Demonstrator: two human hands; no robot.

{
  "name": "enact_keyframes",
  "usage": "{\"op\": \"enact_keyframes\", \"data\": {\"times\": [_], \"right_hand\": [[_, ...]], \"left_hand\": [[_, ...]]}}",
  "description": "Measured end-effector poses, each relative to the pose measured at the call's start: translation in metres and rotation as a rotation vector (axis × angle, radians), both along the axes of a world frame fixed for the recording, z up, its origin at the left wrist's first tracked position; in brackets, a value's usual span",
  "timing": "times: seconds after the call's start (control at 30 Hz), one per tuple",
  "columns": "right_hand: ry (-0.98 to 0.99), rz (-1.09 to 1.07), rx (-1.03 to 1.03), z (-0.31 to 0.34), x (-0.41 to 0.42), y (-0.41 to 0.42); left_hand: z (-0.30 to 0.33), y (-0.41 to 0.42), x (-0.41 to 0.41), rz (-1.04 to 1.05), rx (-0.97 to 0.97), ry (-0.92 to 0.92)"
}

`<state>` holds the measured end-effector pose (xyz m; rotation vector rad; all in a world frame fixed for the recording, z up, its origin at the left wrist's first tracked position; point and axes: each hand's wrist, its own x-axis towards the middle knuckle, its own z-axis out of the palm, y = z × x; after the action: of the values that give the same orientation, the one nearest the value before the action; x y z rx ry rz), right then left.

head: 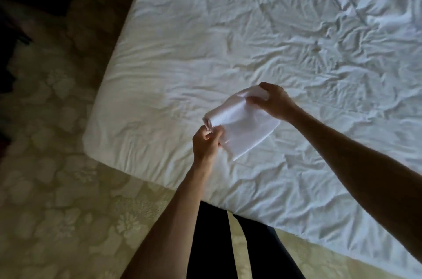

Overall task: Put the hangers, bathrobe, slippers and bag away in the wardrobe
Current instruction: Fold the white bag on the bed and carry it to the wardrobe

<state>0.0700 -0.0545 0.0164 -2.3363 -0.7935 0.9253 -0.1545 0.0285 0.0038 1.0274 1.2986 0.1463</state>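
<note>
A white folded bag (242, 125) of thin cloth is held up just above the bed, near its front corner. My left hand (206, 141) pinches the bag's near left corner. My right hand (272, 101) grips its far right corner with curled fingers. The cloth sags between the two hands and its lower edge hangs free. No hangers, bathrobe, slippers or wardrobe show in the head view.
A wide bed (296, 27) with a wrinkled white sheet fills the right and upper part of the view. Patterned beige carpet (57, 198) lies to the left and below. My dark trouser legs (212, 244) stand at the bed's edge. Dark furniture sits at the upper left.
</note>
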Motion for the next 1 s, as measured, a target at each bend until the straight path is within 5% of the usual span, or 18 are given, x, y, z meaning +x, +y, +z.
{"op": "enact_keyframes", "data": {"times": [0.23, 0.43, 0.67, 1.0], "right_hand": [[0.065, -0.043, 0.252, 0.126, -0.122, 0.055], [0.147, 0.237, 0.189, 0.204, -0.269, 0.130], [0.167, 0.692, 0.238, 0.246, -0.489, 0.197], [0.349, 0.927, 0.174, 0.281, -0.807, 0.251]], "left_hand": [[0.133, 0.047, -0.117, 0.228, 0.145, -0.028], [0.206, 0.058, -0.280, 0.510, 0.199, -0.001], [0.241, 0.040, -0.498, 0.898, 0.262, 0.005], [0.269, 0.017, -0.772, 1.280, 0.360, -0.010]]}}
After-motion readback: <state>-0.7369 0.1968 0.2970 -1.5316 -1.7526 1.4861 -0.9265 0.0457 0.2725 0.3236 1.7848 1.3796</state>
